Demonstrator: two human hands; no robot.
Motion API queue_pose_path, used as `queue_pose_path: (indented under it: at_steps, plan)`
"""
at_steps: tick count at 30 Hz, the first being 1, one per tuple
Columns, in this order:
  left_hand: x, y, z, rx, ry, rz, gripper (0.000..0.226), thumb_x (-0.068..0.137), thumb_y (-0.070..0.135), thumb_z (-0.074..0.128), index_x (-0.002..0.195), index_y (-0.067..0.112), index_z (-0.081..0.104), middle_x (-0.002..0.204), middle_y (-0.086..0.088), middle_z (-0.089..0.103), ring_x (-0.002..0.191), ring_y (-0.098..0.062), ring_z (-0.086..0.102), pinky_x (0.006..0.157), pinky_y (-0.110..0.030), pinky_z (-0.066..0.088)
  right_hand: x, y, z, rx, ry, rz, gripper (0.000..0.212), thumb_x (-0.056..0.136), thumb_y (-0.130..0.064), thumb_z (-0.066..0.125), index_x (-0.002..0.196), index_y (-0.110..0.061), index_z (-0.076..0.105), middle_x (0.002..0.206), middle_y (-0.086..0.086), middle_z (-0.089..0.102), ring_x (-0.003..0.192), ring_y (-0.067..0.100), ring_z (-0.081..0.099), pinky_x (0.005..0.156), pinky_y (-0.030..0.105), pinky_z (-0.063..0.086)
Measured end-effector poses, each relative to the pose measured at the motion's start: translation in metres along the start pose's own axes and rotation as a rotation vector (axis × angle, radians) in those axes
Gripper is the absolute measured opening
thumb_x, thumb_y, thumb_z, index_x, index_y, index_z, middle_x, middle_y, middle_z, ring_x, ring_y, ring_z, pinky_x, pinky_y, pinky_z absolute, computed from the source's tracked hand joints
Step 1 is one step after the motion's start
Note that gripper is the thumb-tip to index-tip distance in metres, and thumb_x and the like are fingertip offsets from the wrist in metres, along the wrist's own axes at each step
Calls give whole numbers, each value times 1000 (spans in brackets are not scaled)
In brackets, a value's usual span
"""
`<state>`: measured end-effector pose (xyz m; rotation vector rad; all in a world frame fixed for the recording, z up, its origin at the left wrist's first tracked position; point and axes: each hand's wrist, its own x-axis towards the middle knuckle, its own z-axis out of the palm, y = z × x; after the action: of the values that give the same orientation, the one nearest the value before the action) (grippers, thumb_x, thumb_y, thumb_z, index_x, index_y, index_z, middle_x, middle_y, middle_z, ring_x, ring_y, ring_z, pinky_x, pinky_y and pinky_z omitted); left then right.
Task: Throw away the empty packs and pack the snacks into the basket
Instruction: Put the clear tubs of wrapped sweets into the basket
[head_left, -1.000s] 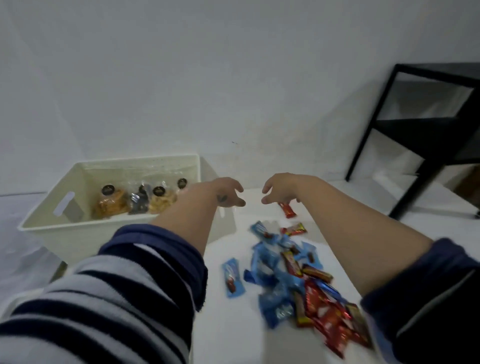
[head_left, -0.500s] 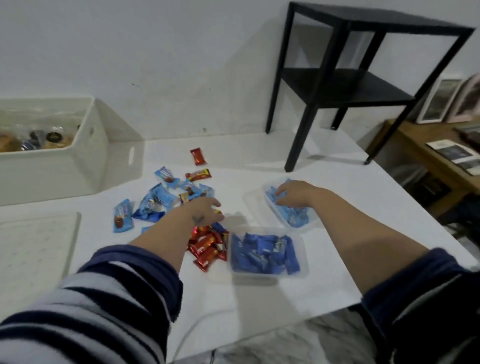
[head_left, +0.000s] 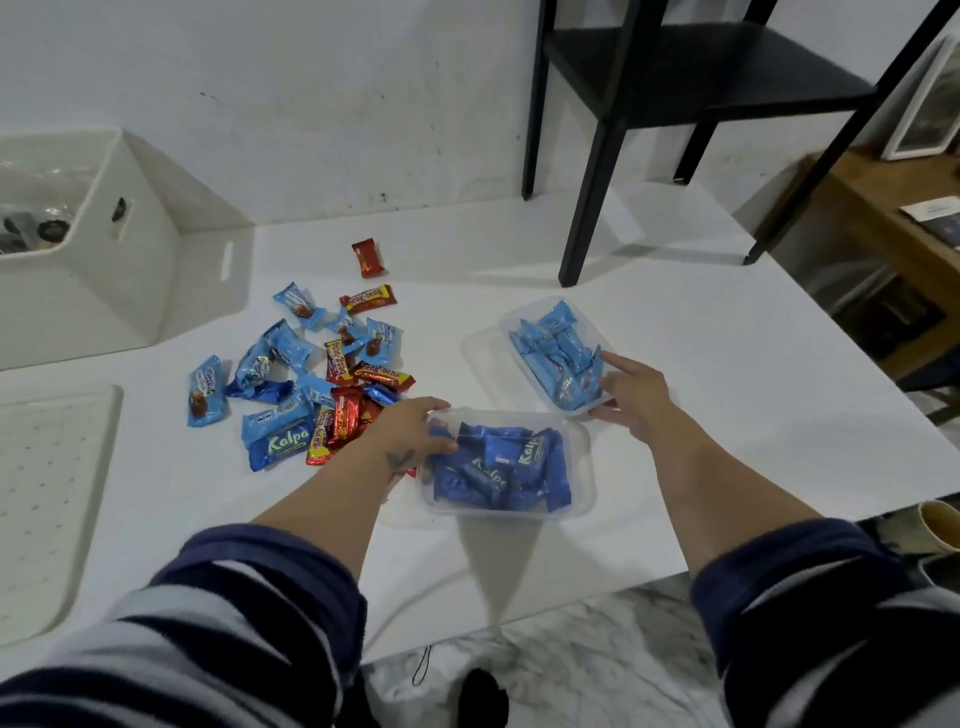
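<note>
Snacks (head_left: 306, 384) loose beside two filled trays (head_left: 582, 488), one basket (head_left: 104, 270).

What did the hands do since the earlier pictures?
Both hands came back from near the white basket. The left hand now grips the edge of the tub of dark blue snacks; the right hand touches the tub of light blue snacks. The loose snack pile looks unchanged.

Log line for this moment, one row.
left hand grips dark-blue snack tub | right hand touches light-blue tub | basket waiting
</note>
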<state>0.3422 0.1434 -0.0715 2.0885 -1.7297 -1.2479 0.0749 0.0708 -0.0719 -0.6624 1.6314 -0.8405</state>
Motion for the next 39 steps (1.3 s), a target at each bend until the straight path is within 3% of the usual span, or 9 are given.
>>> queue_pose_path:
  at_steps: [2,6,11,17,24,28,33,35,39]
  plan:
    - [3,3,0,2,5,19,66,82,22,73,141,17,44,141,-9,49,129,-24,46,105,-31,37,3,1,1,60,23,17,47,92,11,44,129,-14,59,111,13,61,77,22,65,56,32,55]
    - [8,4,0,-9,3,24,69,83,20,72,144,16,39,145,-9,46,134,-24,42,109,-32,33,6,2,-1,115,37,28,47,92,10,48,132,-14,56,128,15,56,96,29,64,74,37,56]
    - [3,1,6,-68,61,6,69,84,23,71,144,15,38,140,-12,50,127,-27,48,107,-36,39,-6,-12,-6,36,25,-7,46,91,10,50,129,-15,59,134,15,51,102,31,62,64,35,57]
    - [-8,-1,15,-76,114,-3,63,89,29,63,145,17,36,140,-13,50,127,-29,49,106,-36,39,-36,-33,-8,-15,-33,-59,46,89,9,56,127,-16,60,126,13,53,118,39,54,67,39,57]
    - [-39,5,25,-238,222,-72,59,93,32,56,145,15,34,142,-12,47,127,-29,48,107,-38,40,-68,-27,-9,-113,-193,-89,43,91,4,54,130,-15,57,115,13,57,100,32,55,48,29,58]
    - [-61,10,44,-430,301,-208,53,98,47,35,139,14,41,138,-13,49,123,-32,49,103,-44,42,-72,-22,-11,-192,-333,-106,43,92,3,53,130,-16,56,117,12,60,91,29,59,50,29,58]
    - [-80,33,86,-942,409,-440,63,95,61,24,146,25,24,146,-8,37,124,-36,46,95,-53,46,-74,-16,-13,-348,-540,-152,42,94,1,52,132,-16,56,119,10,60,87,25,61,63,32,59]
    - [-85,44,104,-1062,474,-434,65,92,65,24,146,31,14,145,-7,39,116,-36,52,92,-52,49,-74,-13,-14,-413,-610,-173,42,94,0,51,132,-17,57,123,11,60,92,25,62,69,35,59]
    - [-89,70,129,-1182,579,-365,81,91,61,38,145,43,-21,151,-4,34,118,-37,53,84,-50,51,-71,-8,-19,-473,-670,-170,44,93,4,50,131,-19,57,125,11,58,84,22,65,61,31,60]
